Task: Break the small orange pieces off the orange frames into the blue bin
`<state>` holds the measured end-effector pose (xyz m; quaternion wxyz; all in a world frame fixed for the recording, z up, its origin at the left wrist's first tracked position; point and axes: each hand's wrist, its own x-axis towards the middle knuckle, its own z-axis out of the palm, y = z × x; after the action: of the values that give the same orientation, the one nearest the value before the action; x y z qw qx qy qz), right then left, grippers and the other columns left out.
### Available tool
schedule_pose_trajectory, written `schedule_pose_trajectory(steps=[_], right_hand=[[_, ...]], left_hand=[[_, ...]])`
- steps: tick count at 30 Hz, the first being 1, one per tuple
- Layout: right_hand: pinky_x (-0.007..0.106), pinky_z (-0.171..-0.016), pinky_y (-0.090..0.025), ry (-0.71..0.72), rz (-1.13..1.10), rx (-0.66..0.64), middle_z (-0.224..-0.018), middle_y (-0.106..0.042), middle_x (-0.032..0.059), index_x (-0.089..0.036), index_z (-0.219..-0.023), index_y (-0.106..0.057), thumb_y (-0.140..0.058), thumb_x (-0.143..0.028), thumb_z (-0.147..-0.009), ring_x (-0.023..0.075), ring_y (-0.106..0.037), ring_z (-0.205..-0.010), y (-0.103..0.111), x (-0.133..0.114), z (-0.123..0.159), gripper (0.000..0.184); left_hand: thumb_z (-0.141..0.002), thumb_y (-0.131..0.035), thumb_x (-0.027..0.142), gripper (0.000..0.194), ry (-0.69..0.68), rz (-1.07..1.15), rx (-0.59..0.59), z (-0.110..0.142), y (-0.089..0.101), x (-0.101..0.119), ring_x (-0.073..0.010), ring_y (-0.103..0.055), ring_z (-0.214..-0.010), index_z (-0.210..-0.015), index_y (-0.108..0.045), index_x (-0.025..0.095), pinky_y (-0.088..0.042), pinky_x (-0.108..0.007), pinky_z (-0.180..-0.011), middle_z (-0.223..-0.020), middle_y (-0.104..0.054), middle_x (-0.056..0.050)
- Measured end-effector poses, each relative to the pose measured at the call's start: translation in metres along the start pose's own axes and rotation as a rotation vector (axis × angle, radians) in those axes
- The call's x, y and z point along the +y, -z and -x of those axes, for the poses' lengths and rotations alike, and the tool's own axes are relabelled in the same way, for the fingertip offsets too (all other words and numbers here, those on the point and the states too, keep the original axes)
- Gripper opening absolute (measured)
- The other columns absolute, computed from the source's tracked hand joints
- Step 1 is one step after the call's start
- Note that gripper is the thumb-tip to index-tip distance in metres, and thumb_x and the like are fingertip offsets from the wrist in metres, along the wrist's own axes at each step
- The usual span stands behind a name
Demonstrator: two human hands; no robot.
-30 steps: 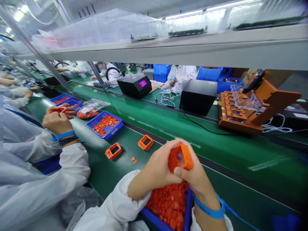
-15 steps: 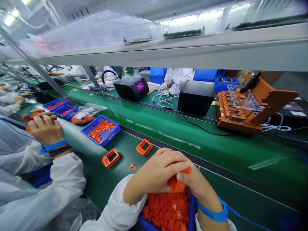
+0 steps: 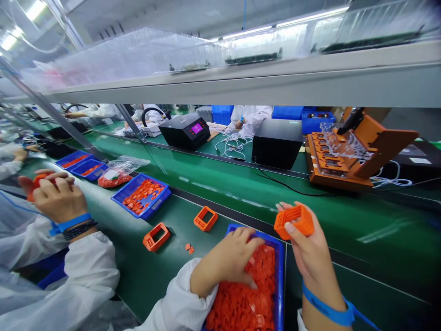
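My right hand (image 3: pixel 308 246) is closed round an orange plastic frame (image 3: pixel 294 221), held up over the green belt beside the blue tray (image 3: pixel 279 271). My left hand (image 3: pixel 234 255) lies palm down in that tray, its fingers curled into the heap of small orange parts (image 3: pixel 248 299); whether they grip one is hidden. A blue strap circles my right wrist.
Two more orange frames (image 3: pixel 206 218) (image 3: pixel 156 236) and small orange bits (image 3: pixel 189 248) lie on the green conveyor belt (image 3: pixel 344 230). A co-worker's hands (image 3: pixel 57 195) hold an orange part at left, near other blue trays (image 3: pixel 142 195). Black boxes (image 3: pixel 277 142) and an orange jig (image 3: pixel 354 151) stand beyond.
My hands have come apart. The right one lifted the orange frame up and to the right; the left one dropped into the tray of orange parts.
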<state>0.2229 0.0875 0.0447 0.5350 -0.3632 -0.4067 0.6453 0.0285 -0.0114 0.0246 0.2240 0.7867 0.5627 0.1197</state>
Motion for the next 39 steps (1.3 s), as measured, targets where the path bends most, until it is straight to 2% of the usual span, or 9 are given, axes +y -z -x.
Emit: schedule_pose_trajectory(steps=[2, 4, 7, 11, 15, 19, 29, 35, 39], right_hand=[[0.067, -0.125, -0.040, -0.004, -0.026, 0.058, -0.143, -0.070, 0.0137, -0.029, -0.133, -0.059, -0.102, -0.045, -0.067, 0.0380, -0.063, -0.140, 0.004, -0.004, -0.004, 0.080], [0.070, -0.125, -0.040, -0.011, -0.042, 0.044, -0.142, -0.070, 0.0143, -0.029, -0.133, -0.059, -0.102, -0.045, -0.066, 0.0394, -0.063, -0.140, 0.004, -0.006, -0.003, 0.081], [0.069, -0.124, -0.042, -0.053, -0.043, -0.031, -0.143, -0.070, 0.0147, -0.030, -0.135, -0.058, -0.100, -0.046, -0.068, 0.0395, -0.063, -0.141, -0.001, -0.006, 0.001, 0.080], [0.066, -0.125, -0.044, -0.104, -0.037, -0.120, -0.144, -0.069, 0.0142, -0.030, -0.136, -0.057, -0.099, -0.045, -0.072, 0.0383, -0.061, -0.143, -0.006, -0.002, 0.005, 0.079], [0.063, -0.123, -0.046, -0.106, -0.044, -0.171, -0.146, -0.068, 0.0132, -0.031, -0.139, -0.056, -0.096, -0.044, -0.077, 0.0371, -0.062, -0.142, -0.007, 0.000, 0.005, 0.075], [0.063, -0.120, -0.049, -0.129, -0.064, -0.172, -0.145, -0.069, 0.0133, -0.030, -0.139, -0.056, -0.096, -0.047, -0.078, 0.0374, -0.063, -0.141, -0.009, 0.002, 0.004, 0.075], [0.054, -0.119, -0.050, -0.222, -0.092, -0.236, -0.138, -0.073, 0.0082, -0.032, -0.136, -0.061, -0.096, -0.043, -0.079, 0.0310, -0.068, -0.134, -0.014, 0.025, -0.001, 0.068], [0.045, -0.099, -0.061, -0.458, -0.106, -0.520, -0.125, -0.077, 0.0097, -0.026, -0.131, -0.063, -0.098, -0.045, -0.075, 0.0308, -0.075, -0.122, -0.011, 0.027, 0.000, 0.069], [0.044, -0.105, -0.059, -0.414, -0.084, -0.436, -0.124, -0.078, 0.0090, -0.026, -0.129, -0.064, -0.098, -0.046, -0.074, 0.0298, -0.074, -0.126, -0.015, 0.029, -0.001, 0.067]], left_hand=[[-0.068, -0.093, 0.066, 0.109, 0.004, -0.098, -0.122, 0.001, -0.006, 0.003, -0.0539, -0.033, -0.157, -0.158, -0.047, 0.027, -0.035, -0.078, -0.120, -0.170, -0.036, -0.023], [-0.066, -0.093, 0.065, 0.109, 0.035, -0.145, -0.098, 0.004, -0.009, 0.008, -0.0547, -0.026, -0.160, -0.157, -0.048, 0.027, -0.027, -0.082, -0.122, -0.175, -0.029, -0.023], [-0.064, -0.094, 0.063, 0.106, 0.024, -0.121, -0.202, 0.012, -0.010, 0.016, -0.0529, -0.033, -0.158, -0.154, -0.052, 0.025, -0.034, -0.078, -0.120, -0.174, -0.031, -0.023], [-0.054, -0.102, 0.052, 0.132, 0.027, -0.102, -0.505, 0.015, -0.016, 0.021, -0.0591, -0.021, -0.161, -0.168, -0.036, 0.036, -0.028, -0.089, -0.114, -0.181, -0.019, -0.021], [-0.056, -0.102, 0.040, 0.141, 0.060, -0.134, -0.647, 0.013, -0.022, 0.025, -0.0571, -0.014, -0.164, -0.174, -0.025, 0.038, -0.023, -0.091, -0.114, -0.183, -0.010, -0.021], [-0.058, -0.101, 0.034, 0.139, 0.081, -0.192, -0.668, 0.014, -0.026, 0.029, -0.0546, -0.018, -0.164, -0.174, -0.025, 0.036, -0.023, -0.087, -0.118, -0.182, -0.012, -0.023], [-0.073, -0.092, 0.036, 0.099, 0.062, -0.284, -0.758, 0.015, -0.031, 0.045, -0.0514, -0.042, -0.152, -0.161, -0.048, 0.026, -0.049, -0.076, -0.108, -0.170, -0.038, -0.024], [-0.075, -0.090, 0.039, 0.068, 0.026, -0.194, -0.634, 0.010, -0.035, 0.025, -0.0407, -0.069, -0.124, -0.137, -0.068, 0.022, -0.063, -0.052, -0.100, -0.138, -0.066, -0.018], [-0.086, -0.072, 0.026, 0.036, 0.020, -0.210, -0.571, 0.001, -0.035, 0.013, -0.0361, -0.078, -0.101, -0.122, -0.074, 0.024, -0.064, -0.046, -0.084, -0.120, -0.074, -0.013]])
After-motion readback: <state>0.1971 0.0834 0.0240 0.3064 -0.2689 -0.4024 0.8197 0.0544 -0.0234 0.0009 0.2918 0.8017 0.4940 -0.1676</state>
